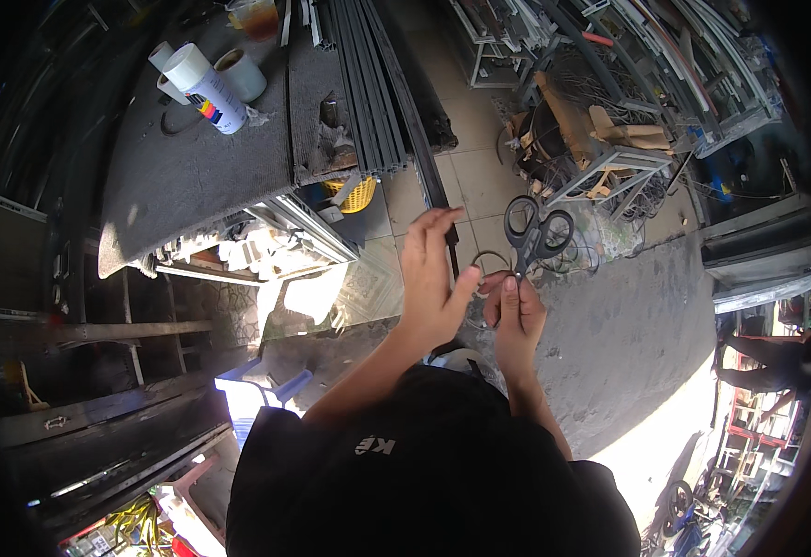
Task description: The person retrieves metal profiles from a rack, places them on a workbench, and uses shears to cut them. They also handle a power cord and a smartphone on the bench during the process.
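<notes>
My right hand [520, 316] grips a pair of black-handled scissors [537, 232] low down by the blades, with the two finger loops pointing up and away. My left hand [427, 283] is beside it, fingers stretched out and thumb apart. A long dark bar [427, 167] runs from the far side down to my left fingers. Whether those fingers touch it, I cannot tell. Between my two hands a thin dark curved strip [491, 255] shows, partly hidden by the right fingers.
At left stands a carpet-covered workbench [229, 172] with a white spray can [206, 88], a cup [241, 76] and a bundle of dark metal profiles [364, 93]. A yellow basket [357, 195] sits beneath. Cardboard and wire clutter a metal frame [610, 167] at right. A blue plastic stool [262, 385] is lower left.
</notes>
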A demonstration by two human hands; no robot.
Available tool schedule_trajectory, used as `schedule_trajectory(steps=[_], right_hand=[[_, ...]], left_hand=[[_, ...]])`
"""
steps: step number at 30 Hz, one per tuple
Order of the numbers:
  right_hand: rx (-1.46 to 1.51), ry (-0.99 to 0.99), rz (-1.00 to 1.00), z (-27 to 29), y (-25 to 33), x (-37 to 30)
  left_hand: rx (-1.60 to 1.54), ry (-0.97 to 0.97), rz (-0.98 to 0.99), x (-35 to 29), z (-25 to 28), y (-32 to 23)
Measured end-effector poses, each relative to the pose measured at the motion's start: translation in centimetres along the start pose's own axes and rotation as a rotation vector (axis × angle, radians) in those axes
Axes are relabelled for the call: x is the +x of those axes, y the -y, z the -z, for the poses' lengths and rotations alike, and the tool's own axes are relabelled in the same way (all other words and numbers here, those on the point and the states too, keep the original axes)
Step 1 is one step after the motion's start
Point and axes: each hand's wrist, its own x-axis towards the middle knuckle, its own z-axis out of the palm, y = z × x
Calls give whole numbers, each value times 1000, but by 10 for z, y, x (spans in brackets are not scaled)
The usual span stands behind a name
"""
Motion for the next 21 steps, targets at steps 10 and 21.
schedule_trajectory(steps=[10, 21], right_hand=[[-1140, 317, 870, 73, 100, 14], [-635, 588, 439, 104, 41, 25]], left_hand=[[234, 703, 144, 23, 18, -68], [448, 381, 290, 27, 96, -34]])
